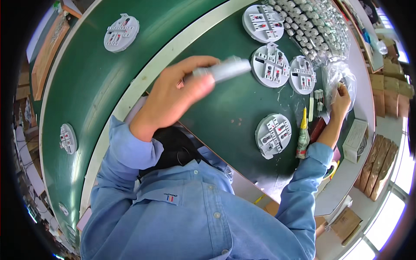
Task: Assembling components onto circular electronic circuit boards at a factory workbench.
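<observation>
My left hand (167, 95) is closed round a round white plastic base (229, 70), which is tilted nearly edge-on and smeared by motion above the green worktop. On the right, my right hand (340, 102) reaches into a clear plastic bag (350, 80) with its fingers pinched together; what they hold, if anything, is too small to make out. Several similar white bases with red and black parts lie face up between my hands, among them one base (271, 66) at the middle and another base (274, 135) nearer to me.
A yellow-tipped glue bottle (303, 136) lies beside my right forearm. Rows of small clear-wrapped parts (310, 28) fill the far right. Along the left curves a green conveyor belt (97, 82) carrying more bases, behind a pale rail (145, 71). A white box (355, 139) stands at the right edge.
</observation>
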A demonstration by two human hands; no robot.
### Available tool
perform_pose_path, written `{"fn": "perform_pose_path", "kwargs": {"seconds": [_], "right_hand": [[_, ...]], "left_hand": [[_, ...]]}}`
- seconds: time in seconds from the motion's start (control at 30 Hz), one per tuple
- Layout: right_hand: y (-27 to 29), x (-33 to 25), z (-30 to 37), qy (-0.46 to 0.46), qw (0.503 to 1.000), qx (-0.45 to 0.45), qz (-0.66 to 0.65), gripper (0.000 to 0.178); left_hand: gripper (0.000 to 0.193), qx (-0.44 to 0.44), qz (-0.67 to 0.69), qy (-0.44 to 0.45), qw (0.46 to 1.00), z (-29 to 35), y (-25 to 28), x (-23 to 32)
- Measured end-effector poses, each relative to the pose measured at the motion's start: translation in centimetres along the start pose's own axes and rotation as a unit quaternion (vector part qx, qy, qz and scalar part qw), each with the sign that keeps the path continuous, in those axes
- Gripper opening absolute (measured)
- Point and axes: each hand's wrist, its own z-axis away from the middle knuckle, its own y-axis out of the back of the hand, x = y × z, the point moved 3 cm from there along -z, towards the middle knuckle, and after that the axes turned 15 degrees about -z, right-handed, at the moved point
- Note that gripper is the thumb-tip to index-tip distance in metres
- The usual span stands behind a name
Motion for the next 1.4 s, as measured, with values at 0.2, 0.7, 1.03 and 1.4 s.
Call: {"fn": "perform_pose_path", "kwargs": {"seconds": [0.2,0.7,1.03,1.4], "right_hand": [[0.8,0.4,0.1,0.038,0.993,-0.002,0.108,0.039],[0.6,0.9,0.2,-0.002,0.995,0.050,-0.081,0.034],[0.7,-1.9,1.1,0.001,0.986,0.149,-0.074,0.033],[1.5,-0.2,1.4,-0.010,0.938,0.204,-0.279,0.024]], "left_hand": [[0.072,-0.071,0.263,0.313,0.910,-0.3,-1.1,-1.5],[0.073,-0.114,0.215,0.298,0.923,-0.6,-1.1,-2.8],[0.080,-0.084,0.227,0.288,0.927,-0.8,-1.7,-3.3],[0.080,-0.101,0.239,0.274,0.926,-0.8,-2.2,-4.2]]}}
